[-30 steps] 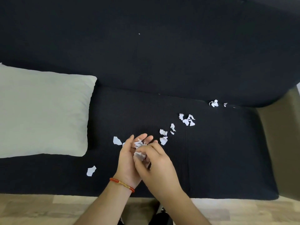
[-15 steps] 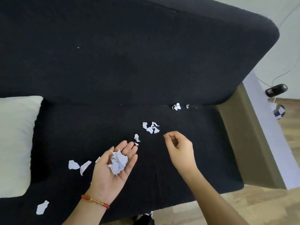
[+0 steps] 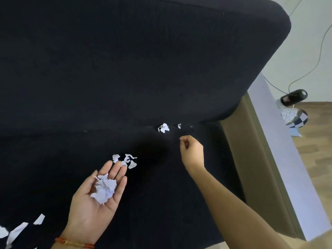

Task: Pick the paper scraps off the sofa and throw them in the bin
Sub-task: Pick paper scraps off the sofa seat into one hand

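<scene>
My left hand (image 3: 97, 200) lies palm up over the black sofa seat (image 3: 161, 186), cradling a pile of white paper scraps (image 3: 105, 188). My right hand (image 3: 191, 151) hovers further back, its fingers curled in a loose pinch with nothing seen between them. Just beyond it, at the crease below the backrest, sit a crumpled scrap (image 3: 163, 127) and a tiny scrap (image 3: 179, 125). A cluster of scraps (image 3: 126, 160) lies just past my left fingertips. More scraps (image 3: 19, 229) lie at the lower left. No bin is in view.
The sofa's tan side panel (image 3: 251, 150) and pale armrest (image 3: 280, 159) bound the seat on the right. Beyond it, on the wooden floor, are a black device (image 3: 293, 97) with cables and a checkered ball (image 3: 296, 118).
The hands came apart from each other. My right hand reached toward the back right of the seat while the left stayed palm up with the scraps. The view swung right and closer.
</scene>
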The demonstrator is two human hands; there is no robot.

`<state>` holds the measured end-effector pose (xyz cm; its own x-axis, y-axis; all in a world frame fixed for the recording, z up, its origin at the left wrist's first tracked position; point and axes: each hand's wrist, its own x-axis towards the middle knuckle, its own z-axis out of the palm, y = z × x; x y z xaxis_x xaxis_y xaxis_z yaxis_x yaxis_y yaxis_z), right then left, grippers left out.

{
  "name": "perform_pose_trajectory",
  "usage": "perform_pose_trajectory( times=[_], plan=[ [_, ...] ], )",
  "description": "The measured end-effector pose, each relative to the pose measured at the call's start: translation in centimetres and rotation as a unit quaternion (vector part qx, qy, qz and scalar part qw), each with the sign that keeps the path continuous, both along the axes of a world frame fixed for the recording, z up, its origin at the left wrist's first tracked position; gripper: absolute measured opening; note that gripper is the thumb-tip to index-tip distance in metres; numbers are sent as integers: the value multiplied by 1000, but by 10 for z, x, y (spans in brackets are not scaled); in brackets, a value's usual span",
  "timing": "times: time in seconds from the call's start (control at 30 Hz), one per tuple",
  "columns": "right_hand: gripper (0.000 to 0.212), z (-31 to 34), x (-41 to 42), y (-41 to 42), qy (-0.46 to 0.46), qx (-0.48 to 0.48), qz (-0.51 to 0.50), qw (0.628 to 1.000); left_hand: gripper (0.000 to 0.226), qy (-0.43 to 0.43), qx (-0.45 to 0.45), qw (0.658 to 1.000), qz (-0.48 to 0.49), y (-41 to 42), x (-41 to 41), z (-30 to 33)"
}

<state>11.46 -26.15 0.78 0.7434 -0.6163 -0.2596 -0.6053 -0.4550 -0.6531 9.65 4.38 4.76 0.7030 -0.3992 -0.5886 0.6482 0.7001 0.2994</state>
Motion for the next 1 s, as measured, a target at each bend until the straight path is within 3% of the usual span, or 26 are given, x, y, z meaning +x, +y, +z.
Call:
perform_pose_trajectory(
  times=[0.07, 0.13, 0.33, 0.47, 0.77, 1.0],
  plan=[
    [24, -13, 12, -17, 10, 5, 0, 1000, 65, -101, -66, 993, -8, -5, 0, -21],
    [26, -28, 26, -30, 12, 17, -22, 1000, 61, -134, -124, 982, -40, -15, 1, -39],
    [26, -71, 62, -47, 30, 19, -81, 996, 57, -134, -156, 976, -71, -46, 16, -64],
    [9, -82, 82, -48, 38, -18, -68, 997, 53, -173, -142, 972, -70, -54, 28, -64],
    [21, -99, 107, -49, 109, -48, -80, 990, 65, -173, -180, 964, -90, -40, 37, -76],
    [21, -96, 105, -40, 56, -35, -90, 994, 69, -155, -184, 967, -84, -30, 32, -80]
  ],
)
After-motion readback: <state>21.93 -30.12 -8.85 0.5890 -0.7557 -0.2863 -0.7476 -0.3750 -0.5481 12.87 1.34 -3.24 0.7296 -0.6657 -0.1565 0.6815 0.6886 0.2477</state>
